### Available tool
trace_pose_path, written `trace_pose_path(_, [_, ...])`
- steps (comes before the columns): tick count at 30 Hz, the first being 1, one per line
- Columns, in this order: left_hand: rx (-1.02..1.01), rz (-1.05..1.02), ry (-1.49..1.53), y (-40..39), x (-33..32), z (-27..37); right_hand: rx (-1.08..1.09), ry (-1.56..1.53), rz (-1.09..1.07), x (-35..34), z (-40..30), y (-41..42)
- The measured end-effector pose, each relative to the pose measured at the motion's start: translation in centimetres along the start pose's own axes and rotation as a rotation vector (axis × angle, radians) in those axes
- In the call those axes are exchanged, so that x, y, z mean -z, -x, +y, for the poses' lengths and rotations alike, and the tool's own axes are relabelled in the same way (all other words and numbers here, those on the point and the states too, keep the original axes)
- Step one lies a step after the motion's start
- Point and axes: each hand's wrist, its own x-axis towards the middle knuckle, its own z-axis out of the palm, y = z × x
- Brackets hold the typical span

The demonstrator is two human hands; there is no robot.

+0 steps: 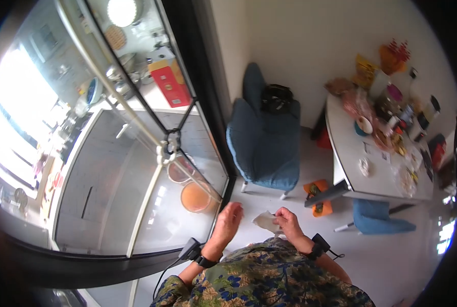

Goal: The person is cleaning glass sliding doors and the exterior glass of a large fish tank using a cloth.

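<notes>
In my right hand, a thin whitish sheet, perhaps tissue or a cloth, is pinched between thumb and fingers in front of my body. My left hand is raised beside the black frame of the glass partition, its fingers slightly bent and a little blurred. Nothing shows in it, though its palm side is partly hidden. A gap separates my left hand from the sheet. Both wrists wear black straps with small boxes and cables.
A glazed partition stands at left, with a kitchen counter and an orange-coloured bucket behind it. Ahead is a blue chair holding a black bag. At right, a cluttered white table has another blue chair beside it.
</notes>
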Motion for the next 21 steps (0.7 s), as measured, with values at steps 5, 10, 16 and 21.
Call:
trace_pose_path(5, [-0.332, 0.831, -0.485, -0.4, 9.8, 5.5, -0.062, -0.179, -0.057, -1.1, -0.4, -7.0])
trace_pose_path(10, [-0.469, 1.316, -1.199, 1.7, 15.7, 8.1, 0.029, -0.070, -0.243, -2.6, -3.3, -14.6])
trace_pose_path(16, [0.025, 1.344, -1.534, 4.3, 19.3, 5.5, 0.416, 0.065, -0.339, -5.1, -9.1, -23.6])
trace_pose_path(21, [0.018, 1.243, -1.696, 5.7, 20.6, 3.2, 0.775, 0.207, -0.280, -9.1, -16.9, -29.1])
